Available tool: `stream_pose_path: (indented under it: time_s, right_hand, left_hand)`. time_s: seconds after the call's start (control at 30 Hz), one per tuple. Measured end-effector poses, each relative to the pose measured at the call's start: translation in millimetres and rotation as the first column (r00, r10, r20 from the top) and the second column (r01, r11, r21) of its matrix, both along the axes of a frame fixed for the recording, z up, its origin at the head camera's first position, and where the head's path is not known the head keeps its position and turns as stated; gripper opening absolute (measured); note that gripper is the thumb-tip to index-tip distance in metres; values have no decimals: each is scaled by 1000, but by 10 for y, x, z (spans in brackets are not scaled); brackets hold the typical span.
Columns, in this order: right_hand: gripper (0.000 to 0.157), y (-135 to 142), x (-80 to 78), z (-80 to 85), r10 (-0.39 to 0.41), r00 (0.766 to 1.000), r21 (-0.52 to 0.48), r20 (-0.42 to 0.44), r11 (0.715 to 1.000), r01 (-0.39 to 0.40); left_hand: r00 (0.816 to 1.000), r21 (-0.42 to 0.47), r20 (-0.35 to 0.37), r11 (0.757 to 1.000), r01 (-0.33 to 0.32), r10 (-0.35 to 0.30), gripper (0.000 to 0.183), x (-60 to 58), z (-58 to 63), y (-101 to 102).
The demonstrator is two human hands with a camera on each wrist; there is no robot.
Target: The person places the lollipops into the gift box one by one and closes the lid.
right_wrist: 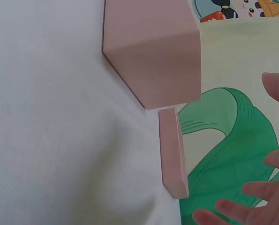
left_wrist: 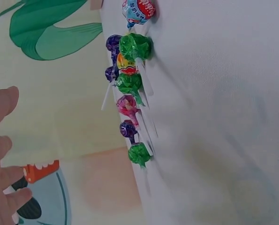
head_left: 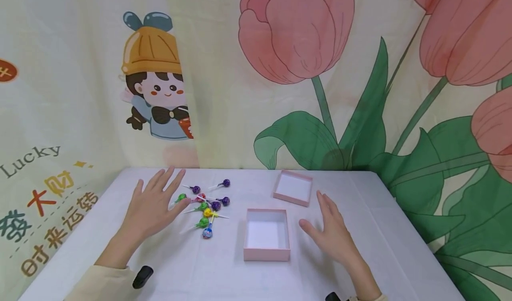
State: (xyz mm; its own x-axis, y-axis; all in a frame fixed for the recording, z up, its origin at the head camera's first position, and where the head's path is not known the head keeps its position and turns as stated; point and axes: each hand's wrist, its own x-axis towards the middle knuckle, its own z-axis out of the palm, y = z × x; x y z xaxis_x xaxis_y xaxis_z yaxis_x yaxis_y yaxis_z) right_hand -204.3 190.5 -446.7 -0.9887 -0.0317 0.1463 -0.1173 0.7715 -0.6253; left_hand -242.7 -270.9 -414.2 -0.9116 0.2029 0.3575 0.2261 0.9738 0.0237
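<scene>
My left hand [head_left: 154,205] hovers with spread fingers just left of a loose cluster of wrapped lollipops, holding nothing. Among them are a blue lollipop [head_left: 207,233], a yellow one [head_left: 207,212], a pink one [head_left: 201,197], and several green and purple ones; the left wrist view shows a green lollipop [left_wrist: 135,46] in front. My right hand [head_left: 333,230], fingers extended, is in the air to the right of an open pink box [head_left: 266,254] with a white inside. Behind it lies the shallow pink lid [head_left: 291,201], its white inside facing up.
A white cloth covers the table [head_left: 180,274]. Behind it hangs a curtain [head_left: 216,92] printed with tulips and a cartoon figure. A black band piece [head_left: 142,277] sits by the left sleeve.
</scene>
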Motion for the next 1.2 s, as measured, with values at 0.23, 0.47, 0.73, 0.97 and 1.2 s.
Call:
stream_pose_path:
  time_s: [0.23, 0.47, 0.73, 0.97, 1.2]
  right_hand:
    - [102, -103, -6, -83, 52, 999, -118, -9, 992, -52]
    - [90, -172, -16, -240, 104, 994, -262, 30, 960, -93]
    - [82, -266, 29, -299, 178, 979, -435, 99, 893, -119]
    - [83, -302, 65, -343, 241, 961, -518, 138, 844, -137]
    - [85, -310, 80, -373, 289, 944, -504, 157, 846, -175]
  left_hand:
    - [1000, 4, 11, 1000, 9, -9, 90, -101, -2, 102]
    - [999, 18, 14, 999, 30, -30, 86, -209, -11, 206]
    - [998, 54, 42, 998, 40, -43, 84, -302, -35, 319]
    - [994, 103, 86, 993, 51, -60, 83, -405, -54, 402]
    - [988, 159, 130, 985, 67, -88, 81, -525, -52, 504]
